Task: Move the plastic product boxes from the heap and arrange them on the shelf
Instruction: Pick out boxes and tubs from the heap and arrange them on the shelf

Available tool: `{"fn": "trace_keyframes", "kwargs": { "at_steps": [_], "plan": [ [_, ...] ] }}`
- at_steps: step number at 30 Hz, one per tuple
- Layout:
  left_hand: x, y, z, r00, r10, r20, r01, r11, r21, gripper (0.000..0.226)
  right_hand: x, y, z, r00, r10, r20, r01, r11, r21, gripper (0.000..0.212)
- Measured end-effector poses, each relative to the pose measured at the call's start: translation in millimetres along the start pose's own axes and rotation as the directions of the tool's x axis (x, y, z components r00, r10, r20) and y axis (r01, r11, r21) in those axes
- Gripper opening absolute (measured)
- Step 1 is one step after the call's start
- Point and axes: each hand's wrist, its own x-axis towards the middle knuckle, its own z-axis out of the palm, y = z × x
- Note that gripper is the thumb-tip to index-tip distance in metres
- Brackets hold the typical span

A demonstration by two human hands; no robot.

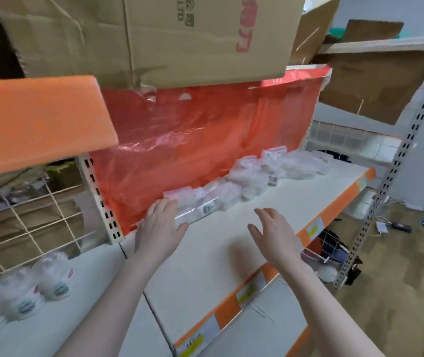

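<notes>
L hand flat on clear boxes, prob. plastic.

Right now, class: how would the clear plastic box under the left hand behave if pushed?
The clear plastic box probably slides easily on the smooth white shelf. It looks thin-walled, so likely light and slightly flexible. The left hand lies flat on it.

A shop stockroom or retail aisle being stocked.

White metal shelf with slotted uprights, orange price-label strips along the front edges, wire grid backing, small clear plastic product boxes lined along the back, and worn cardboard cartons stacked overhead.
</notes>
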Motion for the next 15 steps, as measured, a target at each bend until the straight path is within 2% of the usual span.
{"fn": "trace_keyframes", "kwargs": {
  "at_steps": [6, 9, 15],
  "plan": [
    [53, 2, 20, 0.995, -0.099, 0.0, 0.098, 0.992, 0.076, 0.06, 88, 20, 26, 0.988, -0.153, 0.021, 0.15, 0.985, 0.09, 0.044],
    [77, 8, 34, 0.988, -0.152, 0.004, 0.15, 0.982, 0.116, 0.064, 130, 33, 40, 0.959, -0.277, 0.056, 0.265, 0.951, 0.156, 0.048],
    [111, 24, 55, 0.943, -0.326, 0.07, 0.307, 0.929, 0.205, 0.068, 204, 53, 57, 0.798, -0.578, 0.172, 0.545, 0.814, 0.203, 0.051]
  ]
}}
